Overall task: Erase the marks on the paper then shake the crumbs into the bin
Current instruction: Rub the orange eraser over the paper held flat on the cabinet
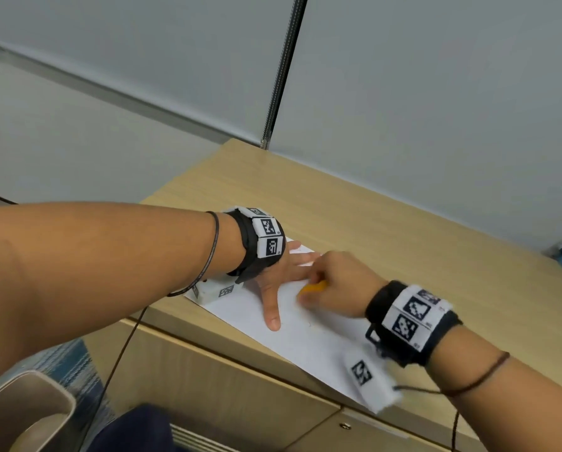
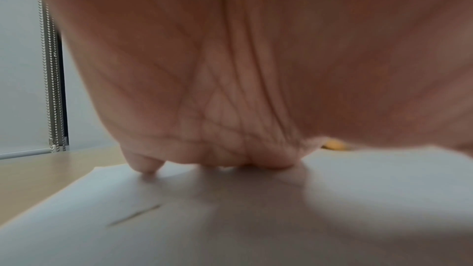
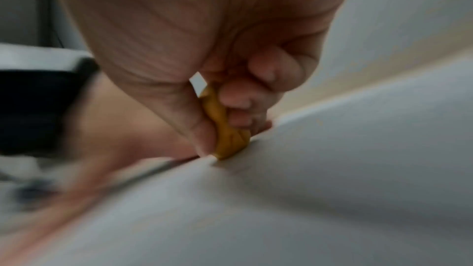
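**Eraser on paper, left hand pinning sheet**

Count: 1 sheet of paper (image 1: 309, 334), 1 yellow eraser (image 3: 225, 128), 1 bin (image 1: 28, 409), 2 hands, 2 wrist bands with printed markers.

Paper flat on wooden desktop (image 1: 387, 223), long side running along the desk's front edge, near-right corner reaching that edge. 1 short pencil stroke (image 2: 134, 215) visible on the sheet in the left wrist view; faint marks near the eraser, too blurred to count.

Left hand (image 1: 283, 275) spread flat on the paper, fingers straight and apart, thumb pointing toward the desk front, pressing the sheet down. Right hand (image 1: 335, 285) clamped on the eraser: thumb one side, curled fingers the other, eraser's lower tip touching the paper just beside the left hand's fingers.

Open desktop beyond the paper toward the wall and to the right. Wall panels close behind the desk's far edge; beaded blind chain (image 2: 52, 80) hanging at the corner.

Bin on the floor at lower left, below desk level, well apart from the paper, opening facing up. Left forearm stretched above the gap between bin and sheet. Thin cable (image 1: 123, 347) hanging off the left wrist down past the desk front.
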`<state>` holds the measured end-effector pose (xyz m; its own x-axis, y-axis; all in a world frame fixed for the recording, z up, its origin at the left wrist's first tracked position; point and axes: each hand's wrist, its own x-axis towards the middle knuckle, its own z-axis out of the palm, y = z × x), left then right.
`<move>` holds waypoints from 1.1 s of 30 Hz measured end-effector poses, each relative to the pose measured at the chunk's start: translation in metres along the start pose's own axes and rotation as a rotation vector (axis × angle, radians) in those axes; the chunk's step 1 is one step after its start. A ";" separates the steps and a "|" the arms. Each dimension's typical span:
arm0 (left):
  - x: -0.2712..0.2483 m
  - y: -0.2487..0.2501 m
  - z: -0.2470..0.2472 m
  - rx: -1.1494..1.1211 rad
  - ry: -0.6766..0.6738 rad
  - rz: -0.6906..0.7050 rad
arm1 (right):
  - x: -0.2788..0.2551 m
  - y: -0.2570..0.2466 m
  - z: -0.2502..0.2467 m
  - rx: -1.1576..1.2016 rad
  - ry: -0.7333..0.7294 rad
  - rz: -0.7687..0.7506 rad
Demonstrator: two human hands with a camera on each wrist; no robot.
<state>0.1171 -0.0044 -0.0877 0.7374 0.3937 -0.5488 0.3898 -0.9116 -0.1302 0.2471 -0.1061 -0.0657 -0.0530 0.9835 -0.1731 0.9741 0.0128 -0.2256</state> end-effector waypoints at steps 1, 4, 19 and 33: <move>-0.001 0.001 0.000 0.012 0.006 0.004 | 0.005 0.008 -0.007 -0.023 0.056 0.065; -0.004 0.002 -0.002 0.013 -0.004 0.007 | 0.000 -0.005 0.000 -0.040 0.031 -0.002; -0.003 0.002 0.001 0.026 -0.001 0.007 | 0.014 0.014 -0.009 -0.075 0.091 0.100; -0.002 0.002 -0.003 -0.020 -0.034 0.032 | -0.006 -0.011 0.003 0.023 -0.034 -0.056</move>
<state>0.1186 -0.0068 -0.0843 0.7304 0.3603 -0.5802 0.3778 -0.9209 -0.0961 0.2359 -0.1130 -0.0654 -0.1154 0.9746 -0.1918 0.9641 0.0635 -0.2577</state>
